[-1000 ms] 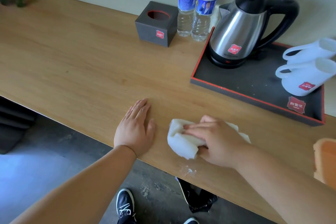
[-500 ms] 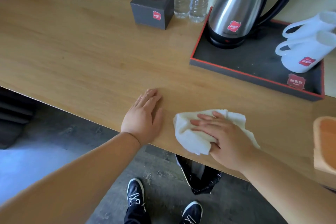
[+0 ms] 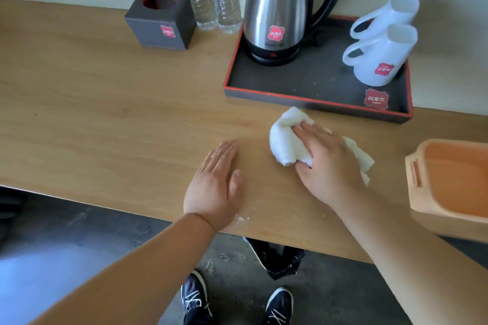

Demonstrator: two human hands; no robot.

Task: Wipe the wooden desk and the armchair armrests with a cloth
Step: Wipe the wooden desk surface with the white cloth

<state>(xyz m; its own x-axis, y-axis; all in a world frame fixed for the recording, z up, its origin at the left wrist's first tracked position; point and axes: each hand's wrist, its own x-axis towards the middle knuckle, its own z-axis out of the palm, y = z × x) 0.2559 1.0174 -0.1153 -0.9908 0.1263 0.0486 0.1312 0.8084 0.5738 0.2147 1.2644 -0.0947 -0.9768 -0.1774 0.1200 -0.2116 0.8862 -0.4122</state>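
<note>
Since a moment ago, the right hand (image 3: pixel 327 163) has pushed the crumpled white cloth (image 3: pixel 286 140) forward, fingers spread flat on it. Desk-wiping is underway on the light wooden desk (image 3: pixel 105 113); the left hand (image 3: pixel 214 187) rests open beside it. White specks (image 3: pixel 241 219) behind its fingers likely need wiping next.

Soft white cloth (image 3: pixel 285 140) under the right-hand fingers (image 3: pixel 309 134), on smooth matt wooden desk (image 3: pixel 105 119); glossy steel kettle (image 3: pixel 277 8) beyond.

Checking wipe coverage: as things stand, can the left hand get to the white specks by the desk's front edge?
Probably yes. The left hand lies flat, empty, and the white specks sit right beside its wrist with nothing between.
</note>
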